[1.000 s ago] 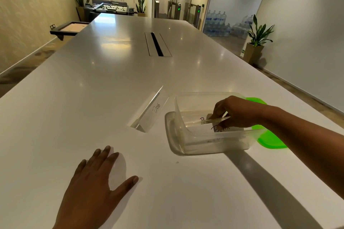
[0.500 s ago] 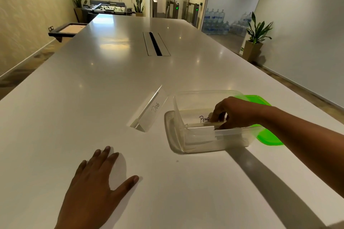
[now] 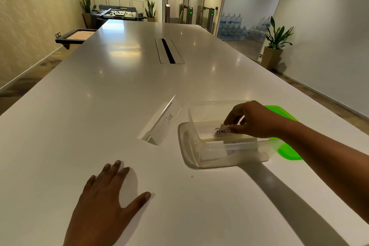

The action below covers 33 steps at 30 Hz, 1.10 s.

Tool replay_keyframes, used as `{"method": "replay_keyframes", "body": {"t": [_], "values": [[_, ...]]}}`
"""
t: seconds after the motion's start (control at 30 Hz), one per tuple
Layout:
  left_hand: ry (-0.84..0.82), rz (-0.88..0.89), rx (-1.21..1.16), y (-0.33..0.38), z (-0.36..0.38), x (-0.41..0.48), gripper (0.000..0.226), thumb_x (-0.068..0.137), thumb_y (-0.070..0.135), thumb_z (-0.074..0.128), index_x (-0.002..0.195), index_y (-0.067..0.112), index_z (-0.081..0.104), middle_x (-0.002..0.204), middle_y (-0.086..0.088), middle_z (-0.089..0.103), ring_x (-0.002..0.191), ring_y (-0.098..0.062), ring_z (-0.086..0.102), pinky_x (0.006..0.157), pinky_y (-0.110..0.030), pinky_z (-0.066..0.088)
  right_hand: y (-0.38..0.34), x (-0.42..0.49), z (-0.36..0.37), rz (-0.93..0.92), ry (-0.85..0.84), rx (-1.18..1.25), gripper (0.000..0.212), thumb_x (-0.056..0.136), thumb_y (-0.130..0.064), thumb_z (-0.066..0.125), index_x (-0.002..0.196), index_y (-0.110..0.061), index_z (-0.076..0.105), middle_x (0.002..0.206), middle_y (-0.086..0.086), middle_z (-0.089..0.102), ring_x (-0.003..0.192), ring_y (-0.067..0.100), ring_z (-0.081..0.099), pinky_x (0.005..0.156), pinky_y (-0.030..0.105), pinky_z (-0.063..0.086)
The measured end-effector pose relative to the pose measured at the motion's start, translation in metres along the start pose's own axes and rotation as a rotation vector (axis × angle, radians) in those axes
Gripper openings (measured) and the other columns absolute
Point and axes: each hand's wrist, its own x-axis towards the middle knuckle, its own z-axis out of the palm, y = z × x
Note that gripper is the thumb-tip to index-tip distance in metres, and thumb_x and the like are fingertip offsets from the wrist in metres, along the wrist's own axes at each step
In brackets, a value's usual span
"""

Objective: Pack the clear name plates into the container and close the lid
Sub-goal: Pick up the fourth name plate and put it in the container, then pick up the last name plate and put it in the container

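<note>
A clear plastic container (image 3: 201, 146) stands on the white table. My right hand (image 3: 251, 119) reaches into it and pinches a clear name plate (image 3: 220, 132) lettered "PENG...", which lies against the container's bottom. A second clear name plate (image 3: 162, 121), marked "DOG", stands on the table just left of the container. The green lid (image 3: 289, 151) lies flat behind and to the right of the container, partly hidden by my forearm. My left hand (image 3: 103, 201) rests flat on the table near the front edge, fingers spread, holding nothing.
A long white table (image 3: 119, 86) stretches away, with a cable slot (image 3: 168, 51) in its middle. A dark tray stand (image 3: 76, 36) sits off the left edge. A potted plant (image 3: 274, 46) and water bottles stand on the floor at the right.
My right hand has lowered the "PENG..." plate deeper into the container and turned it so its lettering shows. My left hand has stayed put on the table.
</note>
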Motion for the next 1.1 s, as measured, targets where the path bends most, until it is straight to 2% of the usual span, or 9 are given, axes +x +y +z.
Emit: {"method": "replay_keyframes", "body": {"t": [0.1,0.27,0.33,0.4,0.53,0.67,0.77,0.93,1.1], "values": [[-0.010,-0.008,0.009,0.002,0.000,0.000,0.116,0.055,0.098,0.006,0.147,0.032,0.032,0.160,0.012,0.018,0.148,-0.008,0.012,0.120,-0.036,0.010,-0.013,-0.011,0.005,-0.005,0.204,0.106,0.016,0.078,-0.029,0.077,0.093,-0.028,0.072,0.087,-0.015,0.068,0.080,-0.005,0.063,0.067,0.017,0.054],[-0.011,-0.014,-0.004,0.007,-0.006,0.000,0.114,0.056,0.097,0.005,0.149,0.034,0.026,0.161,0.014,0.011,0.148,-0.006,0.005,0.120,-0.033,0.004,-0.050,-0.037,0.023,-0.126,0.479,0.220,0.014,0.079,-0.024,0.076,0.091,-0.026,0.071,0.086,-0.016,0.067,0.085,0.001,0.063,0.058,0.006,0.043],[-0.009,-0.010,0.009,0.007,-0.008,-0.001,0.110,0.059,0.096,0.006,0.150,0.035,0.020,0.161,0.015,0.007,0.148,-0.004,0.001,0.120,-0.032,0.001,-0.067,-0.046,0.035,-0.198,0.542,0.276,0.010,0.079,-0.018,0.077,0.088,-0.020,0.073,0.082,-0.009,0.069,0.078,0.006,0.065,0.059,0.008,0.043],[-0.012,-0.011,0.005,0.007,-0.009,-0.003,0.109,0.060,0.095,0.006,0.150,0.035,0.019,0.161,0.015,0.007,0.148,-0.004,0.000,0.121,-0.033,0.002,-0.083,-0.055,0.052,-0.261,0.561,0.325,0.006,0.079,-0.016,0.076,0.085,-0.018,0.073,0.080,-0.008,0.069,0.073,0.007,0.065,0.063,0.016,0.048],[-0.009,-0.016,-0.016,0.006,-0.009,-0.005,0.101,0.068,0.092,0.017,0.150,0.033,0.022,0.161,0.013,0.010,0.148,-0.005,0.002,0.122,-0.034,0.004,-0.110,-0.069,0.098,-0.324,0.446,0.334,0.008,0.083,-0.027,0.069,0.090,-0.024,0.072,0.088,-0.015,0.067,0.082,0.002,0.063,0.070,0.027,0.051],[-0.007,-0.008,-0.002,0.005,-0.008,-0.005,0.097,0.072,0.089,0.020,0.150,0.032,0.022,0.162,0.011,0.012,0.148,-0.007,0.003,0.122,-0.036,0.006,-0.119,-0.070,0.140,-0.262,0.232,0.212,0.034,0.085,-0.049,0.061,0.115,-0.034,0.065,0.122,-0.020,0.059,0.113,-0.002,0.053,0.090,0.028,0.050],[0.014,-0.004,-0.002,0.005,-0.008,-0.006,0.093,0.074,0.087,0.024,0.149,0.032,0.025,0.161,0.010,0.015,0.148,-0.008,0.007,0.121,-0.035,0.007,-0.117,-0.066,0.160,-0.244,0.184,0.075,0.054,0.085,-0.065,0.051,0.127,-0.034,0.058,0.139,-0.018,0.050,0.128,0.002,0.043,0.101,0.031,0.043],[0.030,0.002,-0.004,0.007,-0.009,-0.008,0.091,0.076,0.085,0.026,0.149,0.029,0.024,0.161,0.007,0.015,0.149,-0.009,0.007,0.120,-0.033,0.003,-0.110,-0.066,0.170,-0.183,0.140,0.035,0.064,0.085,-0.072,0.040,0.137,-0.036,0.049,0.149,-0.019,0.038,0.139,-0.001,0.027,0.112,0.023,0.025],[-0.010,0.026,0.064,0.010,-0.008,-0.013,0.089,0.082,0.079,0.012,0.152,0.024,0.010,0.163,0.001,0.003,0.150,-0.016,-0.004,0.121,-0.040,0.000,-0.111,-0.067,0.171,-0.155,0.141,0.065,0.062,0.081,-0.072,0.045,0.134,-0.039,0.051,0.147,-0.025,0.037,0.138,-0.009,0.023,0.112,0.021,0.023]]}}
